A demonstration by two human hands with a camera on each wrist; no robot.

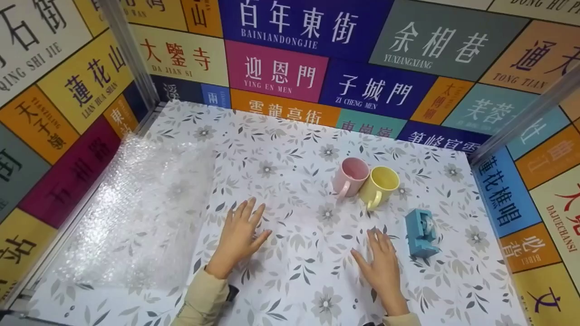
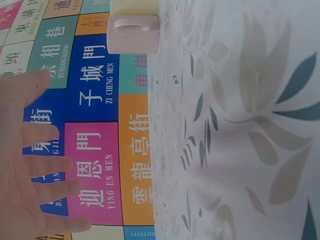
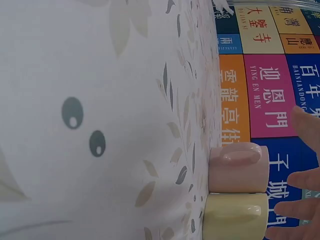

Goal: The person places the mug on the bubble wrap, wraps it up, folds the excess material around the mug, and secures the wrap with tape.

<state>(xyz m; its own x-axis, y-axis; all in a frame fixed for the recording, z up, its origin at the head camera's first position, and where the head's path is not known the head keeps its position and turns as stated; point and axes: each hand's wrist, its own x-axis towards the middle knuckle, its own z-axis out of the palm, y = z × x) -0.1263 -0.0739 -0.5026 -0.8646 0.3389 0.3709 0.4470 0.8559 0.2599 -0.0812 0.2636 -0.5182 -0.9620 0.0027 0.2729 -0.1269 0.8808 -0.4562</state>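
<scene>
My left hand [image 1: 239, 235] lies flat with spread fingers over the patterned tabletop, to the right of a sheet of bubble wrap [image 1: 145, 203]. On the other side, my right hand [image 1: 380, 267] is likewise spread, just left of a blue tape dispenser [image 1: 419, 240] with a roll of tape in it. Neither hand holds anything. Beyond the right hand stand a pink mug [image 1: 349, 179] and a yellow mug [image 1: 381, 183], upright side by side with handles toward me. In the right wrist view the pink mug [image 3: 237, 175] and yellow mug [image 3: 235, 217] appear sideways.
A white tablecloth [image 1: 290, 271] with grey flowers and leaves covers the table. Colourful panels [image 1: 281, 72] with Chinese lettering wall it in at the back and both sides, with clear posts [image 1: 131, 50] at the corners.
</scene>
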